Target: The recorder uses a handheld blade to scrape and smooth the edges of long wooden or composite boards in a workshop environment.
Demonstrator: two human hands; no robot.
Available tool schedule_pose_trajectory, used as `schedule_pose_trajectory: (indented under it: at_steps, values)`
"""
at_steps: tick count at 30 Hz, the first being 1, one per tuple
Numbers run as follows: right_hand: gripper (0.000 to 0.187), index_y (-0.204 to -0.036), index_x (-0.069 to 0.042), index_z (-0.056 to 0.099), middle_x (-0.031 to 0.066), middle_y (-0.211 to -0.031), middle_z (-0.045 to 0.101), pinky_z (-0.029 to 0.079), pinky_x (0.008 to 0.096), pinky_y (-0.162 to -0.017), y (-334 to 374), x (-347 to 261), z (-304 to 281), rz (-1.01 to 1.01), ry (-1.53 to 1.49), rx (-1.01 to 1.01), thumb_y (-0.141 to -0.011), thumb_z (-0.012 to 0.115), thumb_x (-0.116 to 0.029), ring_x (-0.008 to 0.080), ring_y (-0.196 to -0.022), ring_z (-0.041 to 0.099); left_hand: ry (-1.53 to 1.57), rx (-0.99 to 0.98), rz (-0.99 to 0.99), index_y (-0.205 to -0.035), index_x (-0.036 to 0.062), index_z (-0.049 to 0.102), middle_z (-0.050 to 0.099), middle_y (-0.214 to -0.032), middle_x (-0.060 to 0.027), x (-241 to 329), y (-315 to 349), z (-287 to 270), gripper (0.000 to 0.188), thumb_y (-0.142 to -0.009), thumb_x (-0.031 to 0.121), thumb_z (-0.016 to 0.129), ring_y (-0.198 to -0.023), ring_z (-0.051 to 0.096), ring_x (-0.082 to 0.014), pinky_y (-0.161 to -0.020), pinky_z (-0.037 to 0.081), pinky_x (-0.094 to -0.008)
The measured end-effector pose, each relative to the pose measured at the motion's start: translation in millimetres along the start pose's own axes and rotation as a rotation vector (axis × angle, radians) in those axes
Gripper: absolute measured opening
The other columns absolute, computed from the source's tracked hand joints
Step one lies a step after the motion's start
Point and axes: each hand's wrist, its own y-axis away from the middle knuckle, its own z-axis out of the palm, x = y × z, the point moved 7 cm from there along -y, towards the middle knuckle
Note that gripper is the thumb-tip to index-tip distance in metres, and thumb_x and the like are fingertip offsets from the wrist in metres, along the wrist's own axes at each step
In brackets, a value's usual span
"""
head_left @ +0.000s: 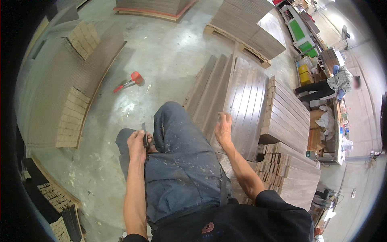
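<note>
My left hand (137,146) is closed around a dark, narrow, flat tool (145,133), held upright beside my bent knee. Its exact kind is too small to make out. My right hand (223,130) is at the near edge of a stack of grey-brown wood-look planks (246,92), fingers loosely stretched and apart, with no object seen in it. Whether its fingertips press on the planks I cannot tell. A mallet (137,78) with a red head and red-ended handle lies on the floor ahead, beyond both hands.
Tall plank stacks (76,80) stand on the left, more on a wooden pallet (238,42) at the back. Shorter stacks (284,109) lie on my right. Farther right, a person (336,82) bends by a cluttered workbench (338,133). Dark strips (38,185) lie at lower left.
</note>
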Motion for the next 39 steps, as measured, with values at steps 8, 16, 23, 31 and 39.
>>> schedule_pose_trajectory:
  at_steps: [8,16,23,31,39]
  values:
    - [0.064,-0.148,-0.012,0.048,0.0195,-0.141,0.047,0.05,0.0499,-0.102,39.6,59.6,-34.3,0.54,-0.149,0.1,-0.087,0.057,0.005,0.0337,-0.112,0.061,-0.02,-0.017,-0.01,-0.105,-0.0029,0.058,0.065,-0.093,-0.0128,-1.2,-3.3,-0.7,0.014,-0.105,0.011,0.057,-0.083,0.068,-0.0234,-0.067,0.057,-0.0314]
    - [0.067,-0.147,-0.003,0.046,0.0253,-0.141,0.051,0.043,0.0521,-0.109,82.8,103.0,-36.4,0.501,0.017,-0.043,-0.088,0.068,-0.023,0.0401,-0.126,0.05,-0.017,-0.042,-0.003,-0.109,-0.0039,0.06,0.066,-0.093,-0.0124,-2.5,-3.9,6.0,0.016,-0.104,0.011,0.058,-0.084,0.069,-0.0232,-0.068,0.058,-0.0313]
    - [0.091,-0.152,0.002,0.037,0.0278,-0.146,0.045,0.034,0.058,-0.116,34.8,85.3,-26.6,0.547,0.205,-0.095,-0.082,0.079,-0.039,0.045,-0.14,0.036,-0.023,-0.022,0.0,-0.11,-0.0049,0.061,0.068,-0.095,-0.0129,-2.9,-1.9,-3.2,0.019,-0.103,0.012,0.06,-0.081,0.069,-0.022,-0.068,0.058,-0.0318]
    - [0.08,-0.136,0.01,0.047,0.0317,-0.121,0.064,0.052,0.0495,-0.098,-16.6,99.8,-18.3,0.547,0.11,-0.338,-0.075,0.079,-0.03,0.0439,-0.112,0.064,0.029,-0.018,0.043,-0.107,-0.0038,0.062,0.069,-0.091,-0.0128,-0.8,0.4,-9.0,0.016,-0.1,0.01,0.062,-0.075,0.068,-0.0194,-0.066,0.057,-0.0314]
    - [0.07,-0.123,0.016,0.057,0.0295,-0.108,0.068,0.054,0.0445,-0.085,-4.2,71.2,-27.1,0.589,-0.352,-0.172,-0.074,0.075,-0.031,0.0355,-0.096,0.069,0.054,-0.029,0.015,-0.108,-0.0049,0.061,0.068,-0.094,-0.0135,7.9,12.9,-9.1,0.016,-0.103,0.01,0.058,-0.08,0.068,-0.021,-0.069,0.057,-0.0321]
